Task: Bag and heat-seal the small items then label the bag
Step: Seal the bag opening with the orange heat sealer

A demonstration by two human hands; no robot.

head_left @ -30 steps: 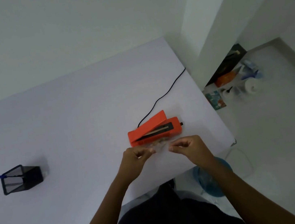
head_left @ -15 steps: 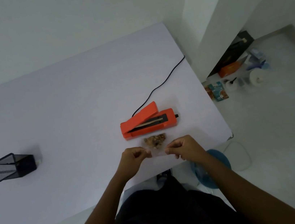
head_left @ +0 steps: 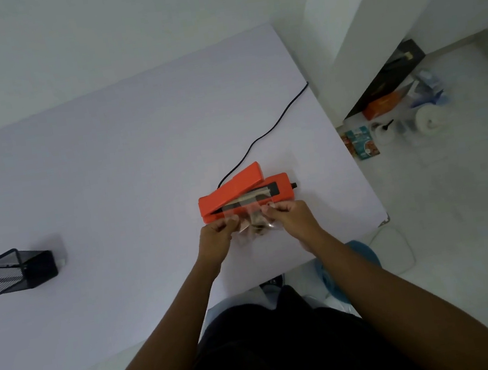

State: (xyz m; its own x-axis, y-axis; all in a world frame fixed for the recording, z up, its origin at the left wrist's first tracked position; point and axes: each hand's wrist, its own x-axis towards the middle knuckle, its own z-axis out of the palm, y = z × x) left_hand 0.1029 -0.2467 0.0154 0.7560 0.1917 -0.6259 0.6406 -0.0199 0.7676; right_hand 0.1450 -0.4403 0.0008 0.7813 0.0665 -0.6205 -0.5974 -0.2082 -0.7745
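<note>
Bag [head_left: 250,215] raised onto sealer [head_left: 245,192] between hands [head_left: 255,230].

Single head-worn wide-angle view, looking steeply down from above, close over the white table [head_left: 109,172], floor at right

both bare forearms reach forward from the bottom of the view and come close together over the far part of the table. the left hand [head_left: 217,238] is closed in a loose fist, knuckles up, with thumb and fingers pinched on the left edge of a clear bag [head_left: 251,220]. the right hand [head_left: 292,219] is curled the same way and pinches the right edge. the two hands are at the same height, near each other but not touching.
</note>
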